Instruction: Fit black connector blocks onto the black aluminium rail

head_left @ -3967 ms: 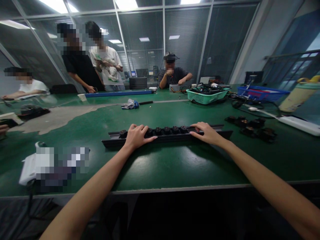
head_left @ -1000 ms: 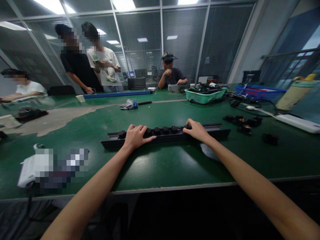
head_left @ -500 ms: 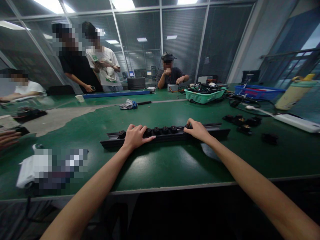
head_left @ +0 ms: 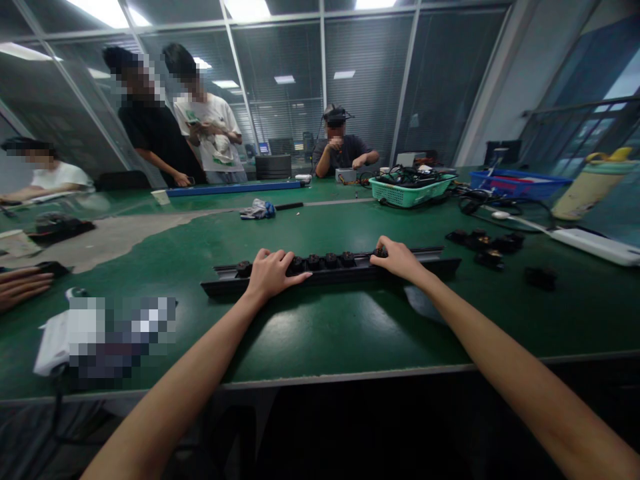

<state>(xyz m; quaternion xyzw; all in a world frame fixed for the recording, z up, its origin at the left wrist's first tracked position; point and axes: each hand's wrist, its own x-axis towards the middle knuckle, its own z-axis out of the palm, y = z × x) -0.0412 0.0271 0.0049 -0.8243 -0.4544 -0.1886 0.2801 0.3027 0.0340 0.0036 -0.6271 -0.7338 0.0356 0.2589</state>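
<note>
In the head view, a black rail fixture lies on the green tabletop, round black fittings set along it. The left hand and right hand rest well apart on it, the right partly hiding the end fitting; any clamping cannot be determined. A pixelated item cannot be identified.

Dark green workbench, black rail, teal mesh basket, blue tray.
</note>
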